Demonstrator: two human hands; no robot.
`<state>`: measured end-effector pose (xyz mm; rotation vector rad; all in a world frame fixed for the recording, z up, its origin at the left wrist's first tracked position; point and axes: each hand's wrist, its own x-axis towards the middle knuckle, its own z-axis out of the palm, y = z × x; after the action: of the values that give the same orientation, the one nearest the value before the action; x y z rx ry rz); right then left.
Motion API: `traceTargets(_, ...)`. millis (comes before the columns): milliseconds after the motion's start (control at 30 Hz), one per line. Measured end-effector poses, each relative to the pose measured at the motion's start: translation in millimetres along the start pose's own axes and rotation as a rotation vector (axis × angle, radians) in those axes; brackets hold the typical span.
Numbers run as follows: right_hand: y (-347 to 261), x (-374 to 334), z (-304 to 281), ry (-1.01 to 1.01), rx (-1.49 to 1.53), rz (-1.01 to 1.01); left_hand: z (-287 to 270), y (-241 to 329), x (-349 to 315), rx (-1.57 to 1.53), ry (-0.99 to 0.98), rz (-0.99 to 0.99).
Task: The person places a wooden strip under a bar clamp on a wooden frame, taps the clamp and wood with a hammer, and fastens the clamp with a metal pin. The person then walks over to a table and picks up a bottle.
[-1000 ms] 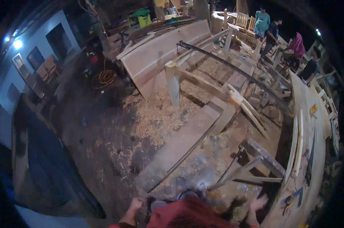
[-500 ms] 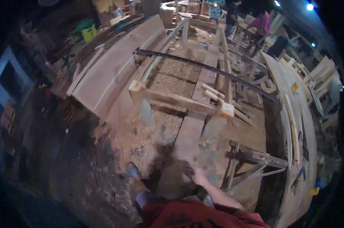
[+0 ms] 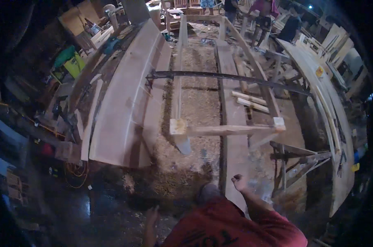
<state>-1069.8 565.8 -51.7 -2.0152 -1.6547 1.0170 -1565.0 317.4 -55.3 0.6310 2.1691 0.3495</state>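
My right hand (image 3: 240, 183) is closed at waist height, with a small dark thing at its fingers too unclear to name. Below it, a long plank (image 3: 236, 154) runs away from me along the floor. My left hand (image 3: 152, 216) hangs low beside my body, dim and smeared, so its fingers cannot be read. Ahead of me stands a long wooden frame (image 3: 231, 130) with legs at its corners; neither hand touches it. Across the frame lies a long dark metal bar (image 3: 219, 75), seemingly a bar clamp, reaching from the left board to the right side.
A wide board (image 3: 120, 111) leans along the left. At right are a small wooden trestle (image 3: 304, 158) and a long panel (image 3: 343, 181) bearing strips and tools. Wood strips (image 3: 252, 105) lie within the frame. Sawdust covers the floor (image 3: 186, 173). People (image 3: 291, 29) stand far right.
My view has shifted, and the frame now sits lower and farther right in it. My left hand has come into sight. My right hand stays closed.
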Motion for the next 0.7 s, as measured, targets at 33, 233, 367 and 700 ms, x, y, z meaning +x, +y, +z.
traceTargets(33, -27.2, 2.4, 6.7, -0.009, 0.01, 0.0, -11.1, 22.0, 22.0, -0.003, -0.008, 0.024)
traceTargets(233, -155.6, 47.3, 39.5, 0.133, -0.009, -0.103, -30.0, 81.9, 161.9, -0.219, -0.19, 0.36)
traceTargets(367, -191.3, 116.6, 48.6, 0.373, 0.145, -0.017, -83.2, 270.9, 169.8, 0.132, -0.406, 0.535)
traceTargets(700, -321.1, 269.5, 142.7, 0.373, -0.014, 0.038, -151.0, 551.3, 344.5, 0.308, -0.492, 0.941)
